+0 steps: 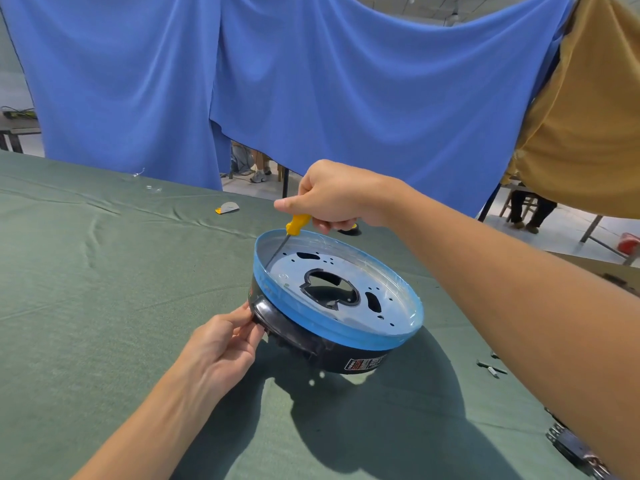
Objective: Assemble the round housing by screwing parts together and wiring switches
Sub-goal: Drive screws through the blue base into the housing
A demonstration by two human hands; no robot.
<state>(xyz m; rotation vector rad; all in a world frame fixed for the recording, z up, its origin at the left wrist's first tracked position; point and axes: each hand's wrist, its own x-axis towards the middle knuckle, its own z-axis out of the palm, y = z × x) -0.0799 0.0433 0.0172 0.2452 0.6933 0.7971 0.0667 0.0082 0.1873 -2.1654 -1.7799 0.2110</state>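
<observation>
The housing [346,355] was held tilted near the middle of the tabletop [104,306], its base [273,317] pinched by the left hand [225,344]. The screwdriver [297,224] was gripped in the right hand [336,199], tip on the plate [346,271]; it was best kept square to it, pressed firmly

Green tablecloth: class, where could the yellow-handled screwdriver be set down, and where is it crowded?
Bare: the wide green tablecloth left of the round black housing with blue-filmed rim, between the left hand and the grey-and-yellow scrap. Crowded: the right edge, with loose grey screws and metal hardware.
</observation>
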